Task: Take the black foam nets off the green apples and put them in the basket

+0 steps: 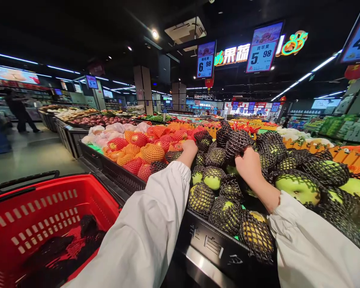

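Note:
In the head view my right hand [248, 164] is closed on a green apple in black foam netting [239, 144], lifted slightly at the top of the pile. My left hand [188, 150] reaches to the border between red apples in red and orange netting [153, 153] and the green apples. Its fingers are curled, and whatever they grip is hidden behind the hand. Around both hands lie several netted green apples [213, 177] in a black display crate [216, 240]. A dark-netted fruit [173, 156] sits just left of my left hand.
A red shopping basket [99, 188] with several black-netted items [88, 226] stands at the lower left. Price signs [264, 47] hang overhead. Further produce bins [99, 120] stretch back left, where a person [19, 108] stands in the aisle. Orange fencing [312, 152] edges the right side.

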The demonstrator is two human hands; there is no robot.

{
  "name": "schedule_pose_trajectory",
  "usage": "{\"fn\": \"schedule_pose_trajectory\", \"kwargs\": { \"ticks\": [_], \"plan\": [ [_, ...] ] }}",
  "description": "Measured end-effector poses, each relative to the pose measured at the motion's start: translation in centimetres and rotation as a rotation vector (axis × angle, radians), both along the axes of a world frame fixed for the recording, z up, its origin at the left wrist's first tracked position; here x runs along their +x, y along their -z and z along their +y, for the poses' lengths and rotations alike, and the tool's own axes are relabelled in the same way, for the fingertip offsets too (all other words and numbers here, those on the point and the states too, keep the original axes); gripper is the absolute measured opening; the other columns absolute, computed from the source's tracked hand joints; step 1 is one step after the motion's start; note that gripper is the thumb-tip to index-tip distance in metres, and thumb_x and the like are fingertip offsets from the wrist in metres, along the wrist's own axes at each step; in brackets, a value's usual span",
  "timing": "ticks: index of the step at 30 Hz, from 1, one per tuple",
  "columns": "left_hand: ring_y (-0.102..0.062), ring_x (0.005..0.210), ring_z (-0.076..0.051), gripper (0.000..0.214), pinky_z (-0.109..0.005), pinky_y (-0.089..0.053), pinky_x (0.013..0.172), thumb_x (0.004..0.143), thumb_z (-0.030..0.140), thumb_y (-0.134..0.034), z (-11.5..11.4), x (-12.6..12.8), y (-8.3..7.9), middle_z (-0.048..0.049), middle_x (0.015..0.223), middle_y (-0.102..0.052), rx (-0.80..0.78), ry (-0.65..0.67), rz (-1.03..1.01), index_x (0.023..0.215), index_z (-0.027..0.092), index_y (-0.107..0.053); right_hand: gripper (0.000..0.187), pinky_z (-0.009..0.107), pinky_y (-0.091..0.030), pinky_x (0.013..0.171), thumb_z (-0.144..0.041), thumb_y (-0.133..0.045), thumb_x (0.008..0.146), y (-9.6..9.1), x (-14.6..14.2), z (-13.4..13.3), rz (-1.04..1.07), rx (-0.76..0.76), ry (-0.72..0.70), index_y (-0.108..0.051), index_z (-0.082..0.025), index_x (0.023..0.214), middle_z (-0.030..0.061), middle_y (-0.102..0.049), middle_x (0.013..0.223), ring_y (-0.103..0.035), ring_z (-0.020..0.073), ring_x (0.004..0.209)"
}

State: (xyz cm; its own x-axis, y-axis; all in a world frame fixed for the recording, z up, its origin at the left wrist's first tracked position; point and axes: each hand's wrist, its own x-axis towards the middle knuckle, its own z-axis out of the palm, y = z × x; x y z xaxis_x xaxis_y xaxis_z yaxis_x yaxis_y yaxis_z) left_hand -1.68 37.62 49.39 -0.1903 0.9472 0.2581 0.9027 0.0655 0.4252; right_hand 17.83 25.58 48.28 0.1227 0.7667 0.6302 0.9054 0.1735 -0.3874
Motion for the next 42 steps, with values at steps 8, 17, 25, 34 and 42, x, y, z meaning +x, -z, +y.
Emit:
{"fn": "schedule_pose_trajectory", "kwargs": {
  "ticks": [8, 17, 25, 34, 42],
  "plan": [
    [-0.059, 0.129, -0.032, 0.069, -0.041, -0.05, 0.101, 0.075, 0.032, -0.084, -2.0, -3.6, -1.0, -0.0123, 0.143, -0.06, 0.449, 0.059, -0.061, 0.135, 0.023, -0.051, 0.025, 0.039, -0.048, 0.077, -0.026, -0.049, 0.084, 0.4, 0.6, 0.8, 0.103, 0.07, -0.098, -0.068, -0.016, 0.098, 0.0171, -0.076, 0.1, -0.068, 0.0328, 0.087],
    [-0.073, 0.095, -0.026, 0.061, -0.034, -0.056, 0.072, 0.079, 0.056, -0.075, -1.8, -1.0, -1.3, -0.0146, 0.122, -0.067, 0.622, 0.692, -0.901, 0.121, 0.018, -0.054, 0.018, 0.035, -0.048, 0.072, -0.022, -0.057, 0.073, 0.4, 0.2, 0.6, 0.095, 0.071, -0.208, -0.064, -0.018, 0.089, 0.0105, -0.074, 0.085, -0.066, 0.0273, 0.078],
    [-0.055, 0.057, -0.007, 0.071, -0.018, -0.038, 0.048, 0.069, 0.063, -0.081, -4.3, 1.7, -0.9, 0.0004, 0.088, -0.061, 0.208, 1.064, -1.064, 0.122, 0.029, -0.047, 0.014, 0.039, -0.048, 0.075, -0.027, -0.058, 0.074, 0.3, -0.2, 0.3, 0.006, 0.101, -0.296, -0.063, -0.017, 0.081, 0.0145, -0.071, 0.088, -0.064, 0.0285, 0.081],
    [-0.055, 0.059, -0.008, 0.072, -0.023, -0.047, 0.055, 0.071, 0.059, -0.081, -5.6, 1.2, -0.6, 0.0011, 0.089, -0.063, -0.16, 1.28, -0.799, 0.13, 0.027, -0.054, 0.038, 0.043, -0.051, 0.082, -0.038, -0.065, 0.074, 0.9, -0.4, 0.3, -0.021, 0.25, -0.211, -0.064, -0.015, 0.104, 0.0175, -0.07, 0.109, -0.066, 0.0327, 0.095],
    [-0.067, 0.114, -0.03, 0.087, -0.046, -0.046, 0.106, 0.051, 0.054, -0.094, -4.5, 1.4, -0.6, -0.013, 0.119, -0.072, 0.026, 1.357, -0.825, 0.123, 0.015, -0.063, 0.033, 0.04, -0.053, 0.081, -0.029, -0.066, 0.066, 0.5, -0.3, 0.5, 0.069, 0.226, -0.294, -0.062, -0.017, 0.096, 0.0111, -0.07, 0.095, -0.064, 0.0274, 0.088]
  ]
}}
